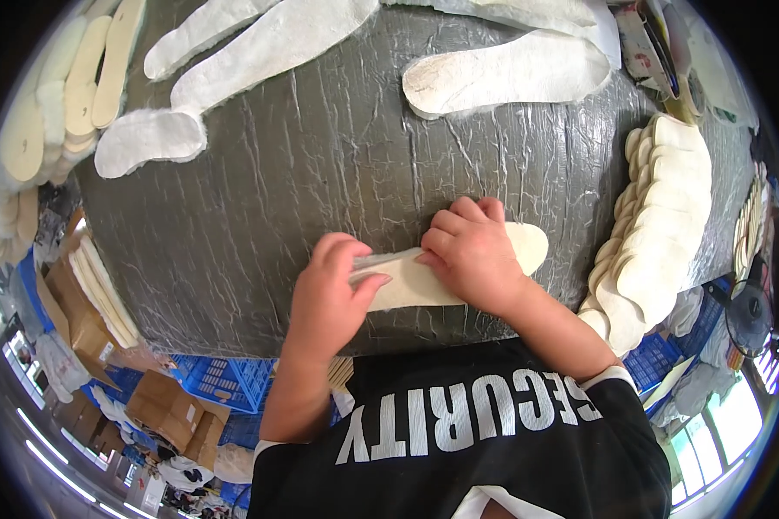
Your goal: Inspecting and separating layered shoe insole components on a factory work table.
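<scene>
A cream insole (414,287) lies lengthwise across the near middle of the dark, film-covered table (303,186). At its left end, my left hand (331,294) pinches it between thumb and fingers, and a grey-white layer shows along the upper edge there. My right hand (474,255) is closed over the insole right of its middle, fingers curled at the far edge and thumb on its face. The rounded right end sticks out past my right hand. Both palms hide parts of the insole.
Overlapping cream insoles (666,199) form a long row on the right. Fluffy white insole pieces (511,73) lie along the far side, with another small piece (151,140) at far left. Further insoles (82,86) are stacked beyond the left edge. Blue crates (225,381) and cardboard boxes (164,406) stand below.
</scene>
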A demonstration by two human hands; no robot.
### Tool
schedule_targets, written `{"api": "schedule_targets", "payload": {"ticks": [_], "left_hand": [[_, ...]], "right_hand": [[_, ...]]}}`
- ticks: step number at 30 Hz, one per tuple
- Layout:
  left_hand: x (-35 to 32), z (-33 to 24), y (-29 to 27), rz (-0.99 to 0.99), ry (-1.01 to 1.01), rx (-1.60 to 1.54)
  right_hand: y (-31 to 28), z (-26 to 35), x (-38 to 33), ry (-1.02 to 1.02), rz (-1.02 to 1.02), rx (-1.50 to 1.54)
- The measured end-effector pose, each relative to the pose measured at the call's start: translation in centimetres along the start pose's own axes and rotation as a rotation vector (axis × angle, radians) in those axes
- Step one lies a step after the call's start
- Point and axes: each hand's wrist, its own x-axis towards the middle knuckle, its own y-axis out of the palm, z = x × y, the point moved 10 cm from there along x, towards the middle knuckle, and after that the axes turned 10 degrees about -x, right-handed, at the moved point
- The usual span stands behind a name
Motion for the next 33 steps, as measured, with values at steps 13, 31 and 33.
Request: {"api": "schedule_targets", "payload": {"ticks": [13,31,33], "left_hand": [[-2.8,4.8,-1.8,-0.242,-0.237,-0.587],[-1.9,5.1,1.0,0.01,-0.246,-0.866],[-1.8,4.6,1.0,-0.01,-0.236,-0.868]], "right_hand": [[-0.4,2.9,2.2,-0.058,-0.022,0.443],[0.3,-0.8,1.2,0.204,0.032,0.741],[0.2,-1.0,1.2,0.216,0.031,0.752]]}}
